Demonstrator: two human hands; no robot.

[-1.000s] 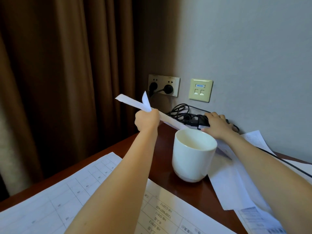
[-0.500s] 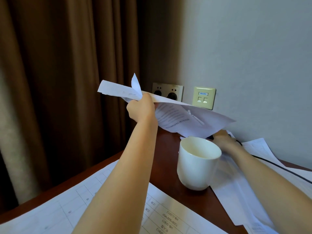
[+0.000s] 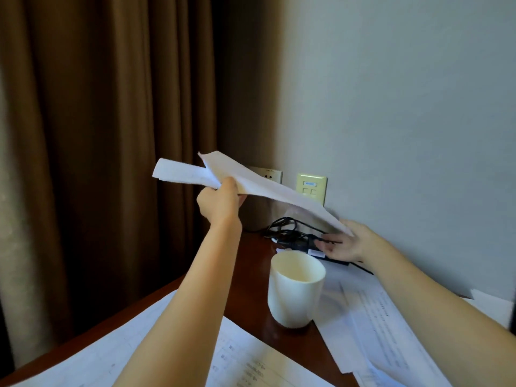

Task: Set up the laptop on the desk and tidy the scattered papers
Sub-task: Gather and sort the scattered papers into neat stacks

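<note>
My left hand (image 3: 220, 199) is shut on the left end of some white paper sheets (image 3: 268, 185), holding them in the air above the back of the wooden desk (image 3: 251, 275). The sheets slope down to the right, and their low corner meets the top of my right hand (image 3: 349, 243). That hand has its fingers spread and hovers just over a black power adapter with a coiled cable (image 3: 287, 233) by the wall. More printed sheets (image 3: 377, 325) lie scattered on the right, and a large table-printed sheet (image 3: 245, 358) lies in front. No laptop is in view.
A white cup (image 3: 294, 291) stands on the desk between my arms, next to the right-hand papers. Wall sockets (image 3: 311, 187) sit low on the wall behind the cable. A brown curtain (image 3: 97, 163) hangs beyond the desk's left edge.
My left hand has lifted the sheets up off the desk and swung them more level. My right hand has come off the adapter and opened beneath the sheets' lower corner.
</note>
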